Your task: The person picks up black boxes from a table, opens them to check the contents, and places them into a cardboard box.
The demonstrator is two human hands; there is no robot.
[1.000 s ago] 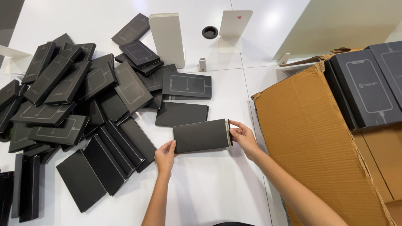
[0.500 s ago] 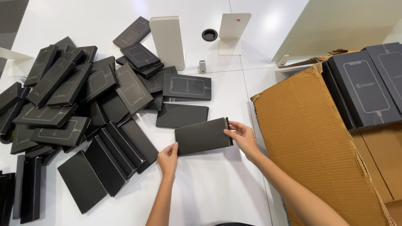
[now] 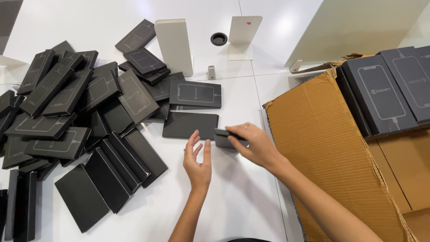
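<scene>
While the right hand [image 3: 253, 144] grips one black box [image 3: 226, 139] above the desk [image 3: 233, 197], the left hand [image 3: 198, 161] stands open beside it. Many boxes [image 3: 85, 116] remain piled left; several fill the carton [image 3: 331, 148].

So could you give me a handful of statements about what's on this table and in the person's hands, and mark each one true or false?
1. The right hand grips a dark flat box lifted off the table. True.
2. The left hand is closed around that box. False: it is open, fingers spread, just beside the box and not gripping it.
3. A heap of black boxes lies to the person's left. True.
4. The cardboard carton on the right is sealed shut. False: its flap is folded open, and grey boxes show inside.
5. The table is dark wood. False: it is white.
</scene>
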